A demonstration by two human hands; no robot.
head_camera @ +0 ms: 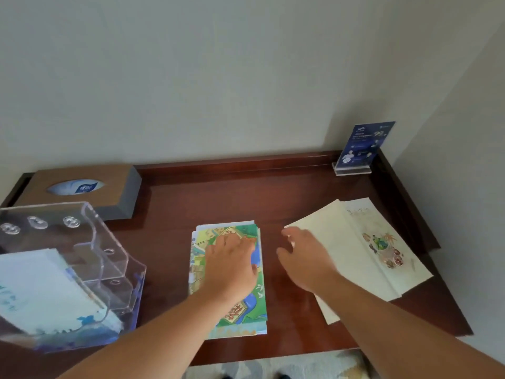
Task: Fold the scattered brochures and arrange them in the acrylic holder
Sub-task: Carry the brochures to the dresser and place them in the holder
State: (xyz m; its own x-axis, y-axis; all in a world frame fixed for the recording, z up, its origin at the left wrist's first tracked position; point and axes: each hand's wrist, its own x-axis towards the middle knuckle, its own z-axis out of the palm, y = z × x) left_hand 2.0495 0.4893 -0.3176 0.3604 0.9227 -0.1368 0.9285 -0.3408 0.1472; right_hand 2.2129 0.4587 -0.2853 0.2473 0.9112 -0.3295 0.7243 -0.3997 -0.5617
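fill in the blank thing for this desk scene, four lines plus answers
The left hand presses the map brochure with its palm facing ____.
The acrylic holder stands to the ____ of the map brochure.
The right hand, at the cream brochure's edge, holds ____.
The sign in the far corner is mostly ____.
Answers: down, left, nothing, blue.

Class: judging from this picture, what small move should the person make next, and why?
Probably lift the folded colourful map brochure toward the clear acrylic holder: the left hand presses it flat, while the cream brochure lies spread open.
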